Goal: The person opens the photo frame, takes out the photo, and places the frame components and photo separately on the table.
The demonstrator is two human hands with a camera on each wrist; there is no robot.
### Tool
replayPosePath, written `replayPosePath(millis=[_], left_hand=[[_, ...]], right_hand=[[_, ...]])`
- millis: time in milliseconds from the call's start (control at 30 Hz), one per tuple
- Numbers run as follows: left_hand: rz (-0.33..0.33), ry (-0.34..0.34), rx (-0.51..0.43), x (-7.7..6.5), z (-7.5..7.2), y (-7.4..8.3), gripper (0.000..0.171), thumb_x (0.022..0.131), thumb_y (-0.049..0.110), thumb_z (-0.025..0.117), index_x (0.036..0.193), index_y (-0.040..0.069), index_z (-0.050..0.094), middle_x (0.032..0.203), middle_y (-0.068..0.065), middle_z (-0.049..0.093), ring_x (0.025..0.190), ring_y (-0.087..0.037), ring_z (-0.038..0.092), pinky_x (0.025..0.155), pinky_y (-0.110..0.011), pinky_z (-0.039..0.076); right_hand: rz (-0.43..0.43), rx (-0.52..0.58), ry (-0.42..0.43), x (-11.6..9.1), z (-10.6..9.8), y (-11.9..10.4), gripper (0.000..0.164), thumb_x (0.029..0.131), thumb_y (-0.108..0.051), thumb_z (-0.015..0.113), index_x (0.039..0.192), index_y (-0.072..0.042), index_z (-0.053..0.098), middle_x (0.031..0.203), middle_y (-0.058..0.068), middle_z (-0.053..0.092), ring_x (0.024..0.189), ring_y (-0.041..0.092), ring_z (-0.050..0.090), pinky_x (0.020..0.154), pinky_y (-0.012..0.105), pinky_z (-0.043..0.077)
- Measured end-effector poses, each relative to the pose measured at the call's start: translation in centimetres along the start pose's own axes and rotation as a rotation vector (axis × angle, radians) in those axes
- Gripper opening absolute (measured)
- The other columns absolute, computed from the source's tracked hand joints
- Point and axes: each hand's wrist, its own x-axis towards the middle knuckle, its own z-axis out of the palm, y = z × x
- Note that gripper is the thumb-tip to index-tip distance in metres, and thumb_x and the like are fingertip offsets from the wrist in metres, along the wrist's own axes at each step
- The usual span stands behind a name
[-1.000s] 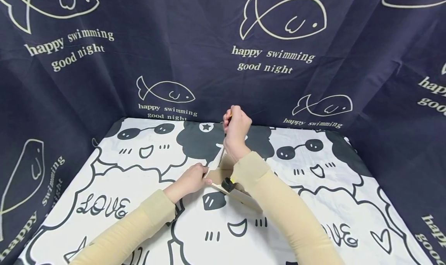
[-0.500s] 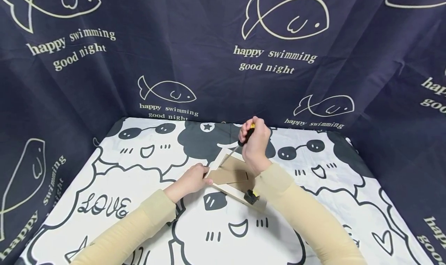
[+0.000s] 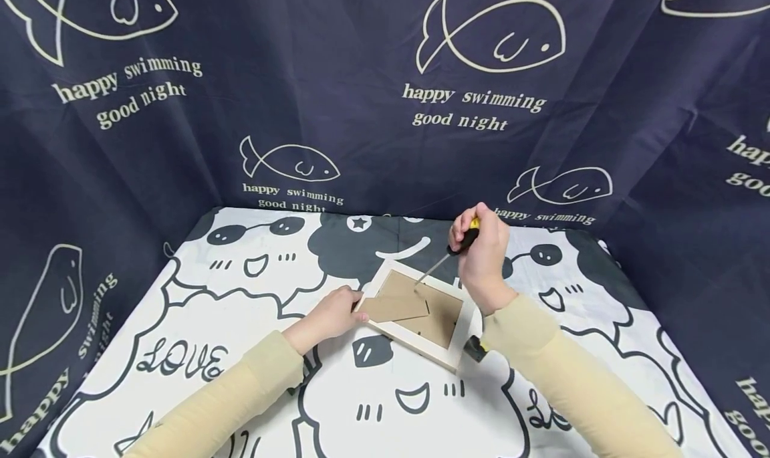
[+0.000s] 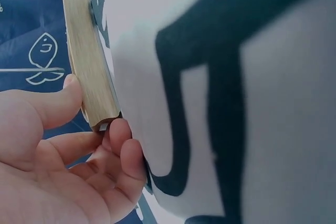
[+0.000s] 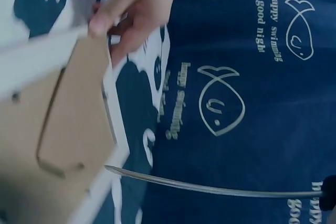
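A picture frame (image 3: pixel 464 327) with a white rim lies back side up, slightly tilted, with brown backing board (image 3: pixel 442 304) showing and a brown easel flap (image 3: pixel 394 308) across it. My left hand (image 3: pixel 333 311) holds the frame's left corner; in the left wrist view the thumb lies on one side of the wooden edge (image 4: pixel 89 40) and fingers on the other. My right hand (image 3: pixel 486 261) grips a screwdriver (image 3: pixel 462 241) by its black and yellow handle. Its thin metal shaft (image 5: pixel 210 188) slants down to the left, tip over the far part of the backing; contact cannot be told.
Under the frame is a white tablecloth (image 3: pixel 180 311) with black cartoon drawings. A dark blue curtain (image 3: pixel 373 77) with fish prints hangs behind and at both sides. A small black object (image 3: pixel 475 348) sits by the right sleeve cuff (image 3: pixel 523 327).
My right hand has moved right with the screwdriver, its tip passing from the frame's left side toward the far edge. More of the backing shows. My left hand stays at the corner.
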Motion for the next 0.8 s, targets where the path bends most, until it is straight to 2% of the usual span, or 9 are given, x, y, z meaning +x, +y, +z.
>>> replayPosePath(millis=[67, 133, 233, 300, 367, 467, 533, 633, 800], left_hand=[[0.013, 0.012, 0.009, -0.2, 0.1, -0.1, 0.053, 0.08, 0.03, 0.065, 0.119, -0.003, 0.054, 0.093, -0.012, 0.058, 0.076, -0.016, 0.054, 0.069, -0.032, 0.047], [0.02, 0.03, 0.029, -0.6, 0.2, 0.0, 0.056, 0.08, 0.032, 0.064, 0.122, -0.004, 0.051, 0.094, -0.012, 0.058, 0.074, -0.016, 0.054, 0.067, -0.031, 0.047], [0.014, 0.069, 0.09, -1.2, 0.3, 0.4, 0.059, 0.081, 0.034, 0.062, 0.125, -0.002, 0.048, 0.098, -0.012, 0.057, 0.075, -0.015, 0.054, 0.064, -0.029, 0.047], [0.016, 0.113, 0.144, -1.5, 0.2, 1.0, 0.058, 0.08, 0.033, 0.063, 0.126, 0.0, 0.048, 0.103, -0.013, 0.055, 0.079, -0.018, 0.053, 0.063, -0.03, 0.047], [0.031, 0.164, 0.203, -1.8, 0.2, 1.7, 0.056, 0.079, 0.03, 0.064, 0.125, 0.002, 0.049, 0.111, -0.016, 0.051, 0.086, -0.023, 0.053, 0.064, -0.033, 0.047], [0.09, 0.236, 0.291, -2.1, 0.2, 2.9, 0.055, 0.077, 0.029, 0.066, 0.123, 0.003, 0.051, 0.12, -0.021, 0.046, 0.096, -0.03, 0.051, 0.066, -0.038, 0.047], [0.136, 0.26, 0.337, -2.3, 0.4, 3.8, 0.054, 0.076, 0.029, 0.066, 0.122, 0.004, 0.053, 0.121, -0.022, 0.045, 0.098, -0.031, 0.05, 0.067, -0.038, 0.047], [0.197, 0.25, 0.369, -2.5, 0.7, 5.5, 0.053, 0.076, 0.032, 0.066, 0.121, 0.006, 0.053, 0.121, -0.019, 0.046, 0.103, -0.03, 0.048, 0.071, -0.039, 0.045], [0.275, 0.19, 0.417, -2.8, 1.6, 8.5, 0.046, 0.078, 0.035, 0.064, 0.115, 0.01, 0.056, 0.119, -0.012, 0.049, 0.107, -0.026, 0.046, 0.081, -0.039, 0.041]], right_hand=[[-0.03, -0.074, -0.088, 0.1, -0.4, -0.7, 0.041, 0.091, -0.009, 0.03, 0.052, -0.002, 0.04, 0.044, 0.005, 0.039, 0.036, 0.016, 0.029, 0.034, 0.024, 0.025], [-0.063, -0.223, -0.186, 0.1, -0.7, -1.6, 0.04, 0.091, -0.006, 0.03, 0.053, 0.001, 0.041, 0.045, 0.006, 0.041, 0.037, 0.016, 0.033, 0.035, 0.025, 0.027], [-0.162, -0.548, -0.325, 0.3, -1.2, -2.3, 0.038, 0.091, -0.005, 0.036, 0.055, 0.003, 0.045, 0.048, 0.006, 0.044, 0.039, 0.013, 0.038, 0.036, 0.023, 0.029], [-0.237, -0.764, -0.384, 0.6, -1.4, -2.5, 0.037, 0.09, -0.005, 0.04, 0.055, 0.001, 0.048, 0.048, 0.004, 0.045, 0.041, 0.01, 0.039, 0.037, 0.022, 0.03], [-0.3, -0.923, -0.427, 1.0, -1.9, -2.2, 0.036, 0.09, -0.009, 0.047, 0.054, -0.005, 0.051, 0.048, 0.001, 0.046, 0.042, 0.008, 0.04, 0.039, 0.021, 0.03], [-0.332, -1.06, -0.467, 1.4, -2.3, -1.6, 0.035, 0.088, -0.016, 0.054, 0.053, -0.012, 0.051, 0.047, -0.005, 0.047, 0.043, 0.005, 0.041, 0.04, 0.02, 0.029], [-0.341, -1.118, -0.499, 1.6, -2.5, -1.1, 0.035, 0.087, -0.019, 0.056, 0.053, -0.015, 0.05, 0.047, -0.008, 0.047, 0.043, 0.004, 0.04, 0.04, 0.02, 0.029], [-0.365, -1.211, -0.541, 1.9, -2.8, -0.4, 0.035, 0.087, -0.025, 0.057, 0.054, -0.017, 0.049, 0.045, -0.009, 0.041, 0.041, 0.005, 0.037, 0.039, 0.021, 0.026], [-0.39, -1.385, -0.603, 2.4, -3.1, 1.1, 0.033, 0.083, -0.038, 0.059, 0.057, -0.019, 0.051, 0.045, -0.009, 0.037, 0.041, 0.007, 0.035, 0.04, 0.023, 0.027]])
